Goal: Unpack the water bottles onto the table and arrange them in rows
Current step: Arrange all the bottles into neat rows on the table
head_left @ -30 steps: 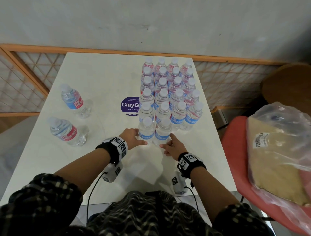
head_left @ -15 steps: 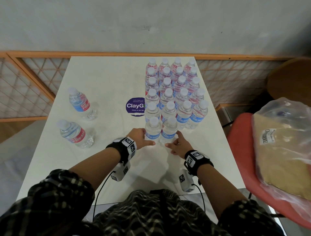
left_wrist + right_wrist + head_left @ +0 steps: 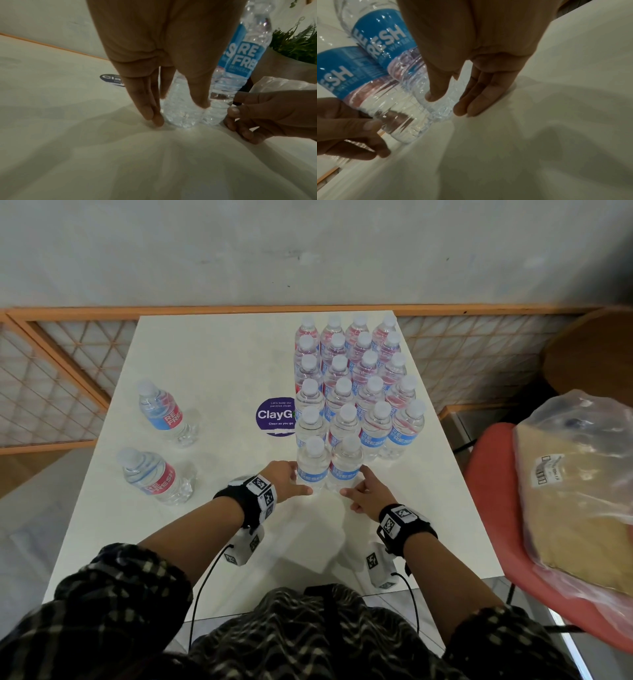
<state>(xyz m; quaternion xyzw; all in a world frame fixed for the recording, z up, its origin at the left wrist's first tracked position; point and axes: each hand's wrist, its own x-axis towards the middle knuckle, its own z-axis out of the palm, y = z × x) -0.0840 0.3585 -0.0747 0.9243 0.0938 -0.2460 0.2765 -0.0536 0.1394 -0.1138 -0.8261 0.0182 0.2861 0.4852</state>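
Clear water bottles with blue and red labels stand in a block of rows (image 3: 356, 378) on the right of the white table (image 3: 212, 364). Two more stand side by side in front of it: the front-left bottle (image 3: 311, 463) (image 3: 180, 112) and the front-right bottle (image 3: 346, 463) (image 3: 436, 108). My left hand (image 3: 291, 481) flanks the front-left bottle's base, straight fingers (image 3: 147, 108) at its left and thumb (image 3: 200, 97) on its front. My right hand (image 3: 366, 491) touches the front-right bottle's base with its thumb (image 3: 435, 94), its fingers (image 3: 479, 102) straight at that bottle's right.
Two loose bottles (image 3: 161, 412) (image 3: 150, 474) stand apart on the table's left side. A purple round sticker (image 3: 274, 416) lies left of the block. A red chair (image 3: 489, 508) at the right holds a plastic bag (image 3: 575, 491). An orange lattice railing (image 3: 51, 378) runs behind.
Both hands stay at the bases of the two front bottles. Only the head view has shifted a little.
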